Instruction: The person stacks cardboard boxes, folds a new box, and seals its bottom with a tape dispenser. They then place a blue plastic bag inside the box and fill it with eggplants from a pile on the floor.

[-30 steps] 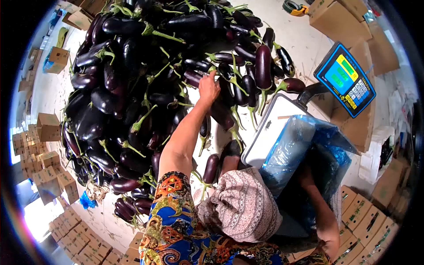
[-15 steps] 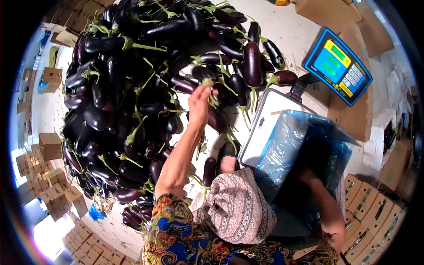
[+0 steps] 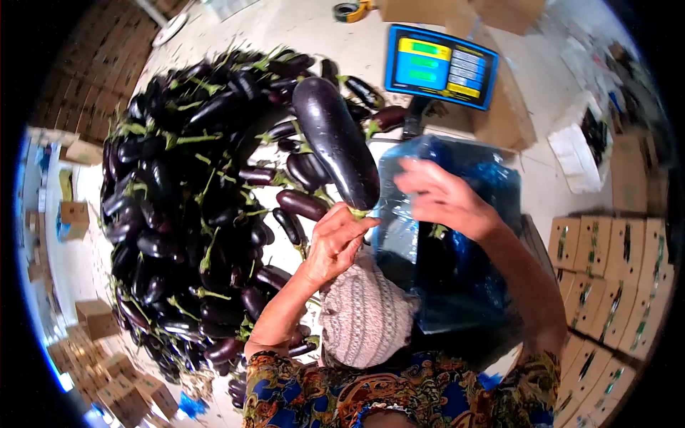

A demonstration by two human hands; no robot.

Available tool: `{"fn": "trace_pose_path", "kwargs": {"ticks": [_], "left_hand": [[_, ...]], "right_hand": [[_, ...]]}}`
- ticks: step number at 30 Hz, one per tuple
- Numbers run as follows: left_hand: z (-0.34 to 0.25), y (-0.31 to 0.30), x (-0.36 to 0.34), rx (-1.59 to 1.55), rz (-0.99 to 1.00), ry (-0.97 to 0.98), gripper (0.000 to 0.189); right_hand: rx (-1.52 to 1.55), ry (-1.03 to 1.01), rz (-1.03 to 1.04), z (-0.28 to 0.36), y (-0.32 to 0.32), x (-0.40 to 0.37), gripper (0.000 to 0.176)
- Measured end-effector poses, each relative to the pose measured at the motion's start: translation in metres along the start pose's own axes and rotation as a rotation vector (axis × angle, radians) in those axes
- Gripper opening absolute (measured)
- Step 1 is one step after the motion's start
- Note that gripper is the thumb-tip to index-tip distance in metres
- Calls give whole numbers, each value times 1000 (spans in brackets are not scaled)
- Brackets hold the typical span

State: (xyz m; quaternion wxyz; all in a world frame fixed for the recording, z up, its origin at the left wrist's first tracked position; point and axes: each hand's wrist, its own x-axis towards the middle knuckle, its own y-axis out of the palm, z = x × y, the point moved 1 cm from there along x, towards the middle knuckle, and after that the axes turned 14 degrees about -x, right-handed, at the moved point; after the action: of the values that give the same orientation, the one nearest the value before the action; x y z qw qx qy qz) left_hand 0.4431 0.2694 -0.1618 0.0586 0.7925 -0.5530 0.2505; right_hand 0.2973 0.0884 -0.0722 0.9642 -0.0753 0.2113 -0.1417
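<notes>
A large dark eggplant points up and away from me, with my left hand closed round its stem end. My right hand is just to the right of it, fingers apart and slightly blurred, holding nothing that I can see. Below that hand is a box lined with blue plastic; a green stem end shows in its dark inside. A big pile of eggplants spreads over the floor to my left. Several loose ones, such as a purple eggplant, lie between the pile and the box.
A scale display with lit green digits stands behind the lined box. Stacked cartons rise at the right, and more cartons sit at the lower left. A white container is at the right, and a tape roll lies at the back.
My left hand has come back from the pile with an eggplant in it. My right hand has risen out of the lined box. The whole view has shifted with my head.
</notes>
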Motion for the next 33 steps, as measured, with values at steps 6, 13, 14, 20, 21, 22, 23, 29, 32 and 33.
{"fn": "trace_pose_path", "kwargs": {"ticks": [6, 13, 14, 20, 21, 22, 23, 29, 32, 33], "left_hand": [[-26, 20, 35, -41, 407, 25, 33], [-1, -14, -1, -639, -96, -463, 39], [10, -17, -8, -632, -185, -541, 46], [58, -14, -63, -583, -391, -857, 37], [66, -13, -72, -602, -404, -891, 36], [73, -11, -80, -580, -401, -904, 36], [74, -7, -84, -535, -389, -933, 36], [100, 4, -133, -732, -488, -955, 26], [115, 10, -160, -859, -552, -937, 24], [124, 12, -172, -827, -550, -959, 24]], "right_hand": [[265, -225, -228, 22, -2, 4, 52], [125, 1, -330, -3, -79, -84, 68], [85, 41, -313, -11, -80, -94, 72], [154, 391, -151, -66, -63, -107, 39], [166, 383, -160, -79, -61, -101, 40], [176, 374, -169, -94, -61, -95, 42], [92, 239, -166, -136, -65, -86, 56], [361, 339, -272, -94, -52, -73, 96], [111, 553, -370, -190, -43, -19, 86], [-61, 433, -377, -172, -31, -19, 79]]}}
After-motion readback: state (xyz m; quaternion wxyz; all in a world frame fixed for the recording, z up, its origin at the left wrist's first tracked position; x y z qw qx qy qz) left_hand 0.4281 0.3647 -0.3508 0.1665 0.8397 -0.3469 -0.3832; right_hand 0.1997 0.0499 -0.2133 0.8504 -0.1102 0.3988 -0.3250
